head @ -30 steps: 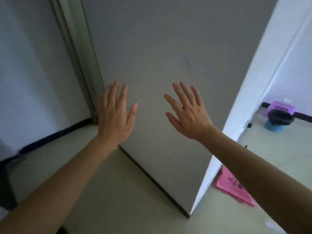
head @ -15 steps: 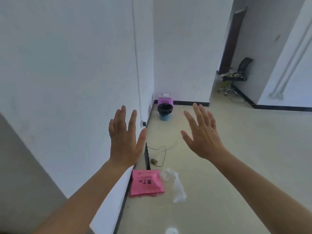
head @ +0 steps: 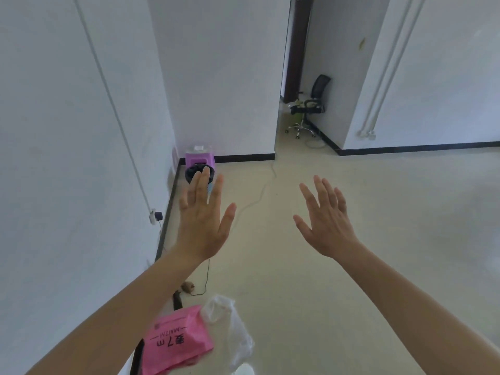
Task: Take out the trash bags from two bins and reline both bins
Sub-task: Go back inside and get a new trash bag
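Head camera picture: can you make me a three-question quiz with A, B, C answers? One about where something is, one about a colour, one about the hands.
1. Where is the bin?
A) in the far corner, in front of the purple stool
B) right at the person's feet
C) on a shelf

2. What colour is the packet on the floor?
A) green
B) pink
C) yellow

3. What are the left hand and right hand doing?
A) gripping a bag
B) making fists
C) open, holding nothing

Answers:
1 A, the bin stands far off with the stool right behind it.
2 B, the printed packet is bright pink.
3 C, the fingers are spread straight and nothing is in them.
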`<state>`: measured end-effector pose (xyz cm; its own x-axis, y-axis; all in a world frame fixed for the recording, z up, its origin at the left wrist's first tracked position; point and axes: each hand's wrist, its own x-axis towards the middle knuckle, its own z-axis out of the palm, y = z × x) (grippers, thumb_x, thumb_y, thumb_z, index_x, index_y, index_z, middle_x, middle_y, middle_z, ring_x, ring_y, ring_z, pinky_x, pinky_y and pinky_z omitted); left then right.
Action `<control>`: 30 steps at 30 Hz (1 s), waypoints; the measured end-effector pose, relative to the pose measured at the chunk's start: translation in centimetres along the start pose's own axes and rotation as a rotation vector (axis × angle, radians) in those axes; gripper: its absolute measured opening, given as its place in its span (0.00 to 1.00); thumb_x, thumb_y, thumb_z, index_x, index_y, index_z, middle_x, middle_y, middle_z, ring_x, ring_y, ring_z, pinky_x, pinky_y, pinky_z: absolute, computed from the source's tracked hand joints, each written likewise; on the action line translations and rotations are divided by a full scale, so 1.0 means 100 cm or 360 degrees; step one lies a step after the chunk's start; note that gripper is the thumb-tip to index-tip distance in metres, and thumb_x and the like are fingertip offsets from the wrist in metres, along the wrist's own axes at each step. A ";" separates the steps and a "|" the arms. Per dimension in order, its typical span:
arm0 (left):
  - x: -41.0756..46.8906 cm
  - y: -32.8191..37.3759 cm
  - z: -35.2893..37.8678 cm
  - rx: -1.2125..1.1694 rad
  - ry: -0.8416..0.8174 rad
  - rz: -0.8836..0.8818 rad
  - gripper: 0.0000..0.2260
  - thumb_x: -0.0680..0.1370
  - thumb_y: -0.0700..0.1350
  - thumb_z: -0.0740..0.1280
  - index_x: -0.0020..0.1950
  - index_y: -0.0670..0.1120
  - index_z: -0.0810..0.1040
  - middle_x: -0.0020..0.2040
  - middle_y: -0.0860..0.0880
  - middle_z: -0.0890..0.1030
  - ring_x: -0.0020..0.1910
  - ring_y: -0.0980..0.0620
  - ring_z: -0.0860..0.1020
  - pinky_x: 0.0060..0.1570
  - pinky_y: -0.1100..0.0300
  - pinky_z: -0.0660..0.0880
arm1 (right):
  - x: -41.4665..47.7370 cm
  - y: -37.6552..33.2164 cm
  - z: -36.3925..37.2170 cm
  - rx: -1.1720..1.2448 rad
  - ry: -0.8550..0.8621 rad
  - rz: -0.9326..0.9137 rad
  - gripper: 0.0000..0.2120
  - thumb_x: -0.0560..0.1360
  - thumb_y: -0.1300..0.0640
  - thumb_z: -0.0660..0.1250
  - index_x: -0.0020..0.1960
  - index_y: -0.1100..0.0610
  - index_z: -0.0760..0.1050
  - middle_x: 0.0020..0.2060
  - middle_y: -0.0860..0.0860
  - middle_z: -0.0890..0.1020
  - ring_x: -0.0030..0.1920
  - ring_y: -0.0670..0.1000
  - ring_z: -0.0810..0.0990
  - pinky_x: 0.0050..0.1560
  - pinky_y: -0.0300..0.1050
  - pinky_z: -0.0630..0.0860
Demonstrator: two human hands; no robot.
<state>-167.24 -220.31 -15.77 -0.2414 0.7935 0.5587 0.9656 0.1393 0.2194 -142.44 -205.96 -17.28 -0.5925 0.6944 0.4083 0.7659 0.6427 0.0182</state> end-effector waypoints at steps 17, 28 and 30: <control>0.331 0.091 0.304 0.0048 -0.0323 0.0233 0.29 0.82 0.62 0.45 0.80 0.50 0.53 0.81 0.43 0.45 0.79 0.45 0.40 0.75 0.37 0.47 | 0.227 0.305 0.141 0.0004 -0.0079 0.0308 0.34 0.80 0.39 0.50 0.81 0.55 0.52 0.80 0.60 0.50 0.80 0.60 0.48 0.78 0.60 0.49; 0.502 0.052 0.402 0.0200 -0.0336 -0.0042 0.29 0.81 0.63 0.43 0.81 0.52 0.50 0.81 0.45 0.42 0.79 0.44 0.40 0.75 0.38 0.45 | 0.469 0.378 0.237 0.0186 -0.0150 0.0025 0.34 0.82 0.38 0.49 0.82 0.53 0.46 0.80 0.59 0.44 0.80 0.58 0.41 0.78 0.56 0.40; 0.530 0.028 0.429 0.0214 -0.0358 -0.0087 0.30 0.81 0.63 0.43 0.81 0.51 0.51 0.81 0.44 0.44 0.80 0.43 0.43 0.75 0.37 0.48 | 0.505 0.381 0.264 0.0159 -0.0194 -0.0043 0.34 0.82 0.37 0.48 0.82 0.53 0.45 0.80 0.59 0.43 0.80 0.58 0.41 0.78 0.56 0.40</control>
<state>-173.17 -152.49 -19.86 -0.2806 0.8922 0.3540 0.9595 0.2511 0.1278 -149.79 -137.83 -20.03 -0.6429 0.7069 0.2949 0.7243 0.6863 -0.0660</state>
